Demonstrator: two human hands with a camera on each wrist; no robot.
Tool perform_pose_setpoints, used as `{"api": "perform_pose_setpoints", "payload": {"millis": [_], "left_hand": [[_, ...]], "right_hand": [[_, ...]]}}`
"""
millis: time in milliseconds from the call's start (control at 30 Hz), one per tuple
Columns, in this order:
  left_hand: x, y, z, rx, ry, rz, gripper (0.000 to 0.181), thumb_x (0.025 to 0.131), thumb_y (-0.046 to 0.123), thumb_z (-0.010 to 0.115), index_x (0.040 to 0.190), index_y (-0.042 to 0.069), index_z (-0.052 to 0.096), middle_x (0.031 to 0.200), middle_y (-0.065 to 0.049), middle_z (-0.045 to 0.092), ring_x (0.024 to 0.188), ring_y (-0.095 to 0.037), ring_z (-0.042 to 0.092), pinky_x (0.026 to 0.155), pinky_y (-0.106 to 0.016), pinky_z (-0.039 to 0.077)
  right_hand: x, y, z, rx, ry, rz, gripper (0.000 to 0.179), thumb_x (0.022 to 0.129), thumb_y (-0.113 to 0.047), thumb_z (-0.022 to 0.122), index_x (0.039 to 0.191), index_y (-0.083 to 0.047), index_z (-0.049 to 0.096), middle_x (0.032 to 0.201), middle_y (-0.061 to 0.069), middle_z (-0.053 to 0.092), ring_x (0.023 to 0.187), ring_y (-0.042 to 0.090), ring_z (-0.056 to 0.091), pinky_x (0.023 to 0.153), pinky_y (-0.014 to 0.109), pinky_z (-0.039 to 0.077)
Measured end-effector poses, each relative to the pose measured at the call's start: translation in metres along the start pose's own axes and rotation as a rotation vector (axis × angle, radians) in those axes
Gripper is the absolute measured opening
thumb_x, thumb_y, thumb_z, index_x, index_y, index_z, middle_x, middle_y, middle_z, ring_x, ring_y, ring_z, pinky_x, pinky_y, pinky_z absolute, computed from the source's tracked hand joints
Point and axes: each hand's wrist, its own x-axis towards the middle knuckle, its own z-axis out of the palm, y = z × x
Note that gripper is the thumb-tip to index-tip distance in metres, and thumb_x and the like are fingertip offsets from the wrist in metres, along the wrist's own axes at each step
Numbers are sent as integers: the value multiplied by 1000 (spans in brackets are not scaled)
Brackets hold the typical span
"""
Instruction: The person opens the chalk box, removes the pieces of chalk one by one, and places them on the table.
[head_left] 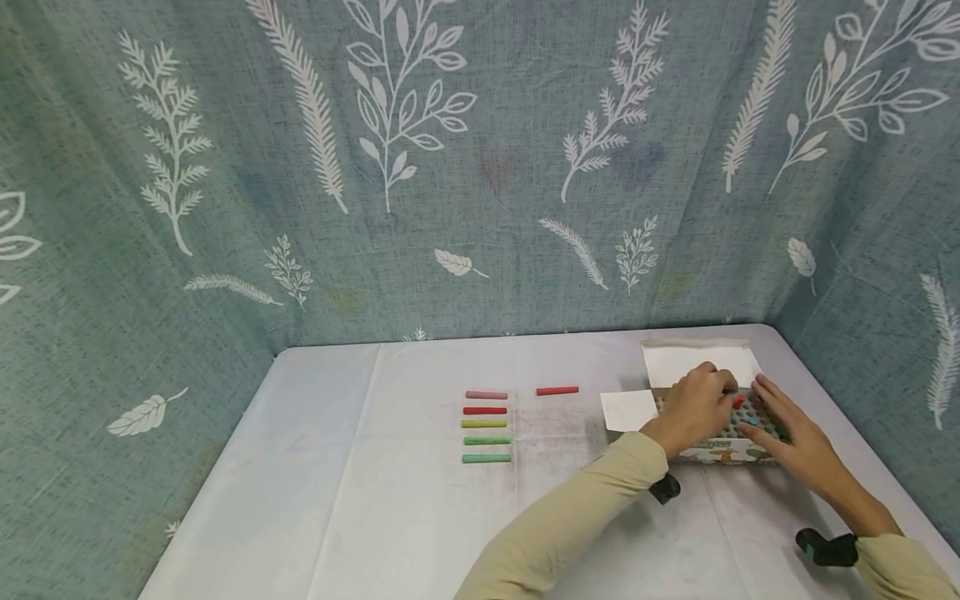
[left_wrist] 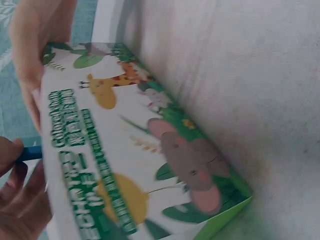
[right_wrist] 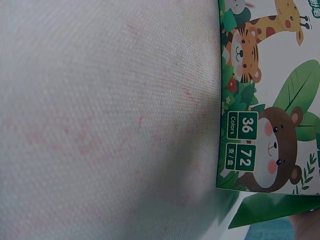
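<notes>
Two hands, both at the box. Left hand: fingers bent, over the middle of the box, pinching 1 blue chalk stick between fingertips, per left wrist view. Right hand: fingers extended, thumb spread, laid across the right end of the box, holding nothing that shows. 2 beige sleeves.

Left to right on the white table: column of 5 chalk sticks, lying flat, roughly parallel, spaced apart. From the far end: 1 pink stick, 1 red stick, 1 yellow stick, 2 green sticks, the nearest one bluer. Just right of the column's far end, 1 lone red stick. Total loose on table: 6.

Then 1 box, right side of table, upright, 1 white lid folded back, 1 white side flap out to the left. Inside: rows of holes, too small to count; at least 1 red piece and 1 light blue piece show between the hands. Box print reads "36 Colors" and "72"; animals on it.

2 black wrist units, 1 per arm. Leaf-print curtain behind.
</notes>
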Motion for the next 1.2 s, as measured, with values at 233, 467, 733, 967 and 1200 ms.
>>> {"api": "perform_pose_setpoints", "payload": {"millis": [233, 467, 733, 967, 1200], "left_hand": [[2, 1, -17, -133, 59, -13, 13, 92, 18, 62, 102, 14, 70, 94, 5, 59, 71, 8, 49, 61, -3, 36], [-4, -6, -34, -301, 71, -45, 13, 92, 16, 63, 103, 12, 69, 93, 7, 64, 73, 10, 52, 63, -2, 39], [-15, -16, -52, -476, 114, -54, 12, 90, 11, 64, 100, 7, 68, 93, 2, 65, 73, 9, 51, 66, -4, 42], [-22, -22, -60, -564, 158, -84, 9, 87, 9, 67, 95, 9, 69, 86, 2, 66, 70, 10, 52, 63, -7, 44], [-31, -28, -68, -621, 168, -98, 6, 87, 9, 68, 93, 10, 69, 84, 4, 66, 69, 10, 54, 62, -10, 46]], "right_hand": [[1, 0, 1, -24, -12, 22, 76, 94, -29, 58, 153, -13, 12, 157, 13, 7, 138, 47, 11, 88, 76, 16], [1, -1, 2, -37, -10, 42, 78, 94, -31, 58, 153, -11, 11, 156, 18, 8, 138, 48, 11, 93, 75, 14], [1, -2, 3, -41, -12, 51, 78, 94, -32, 58, 153, -10, 11, 156, 19, 8, 138, 48, 10, 92, 75, 14], [-1, -2, 2, -38, -17, 42, 78, 94, -33, 57, 152, -8, 12, 157, 17, 6, 138, 48, 8, 93, 75, 13], [0, -3, 2, -39, -18, 42, 78, 95, -33, 57, 153, -9, 11, 156, 19, 7, 138, 49, 8, 93, 75, 12]]}}
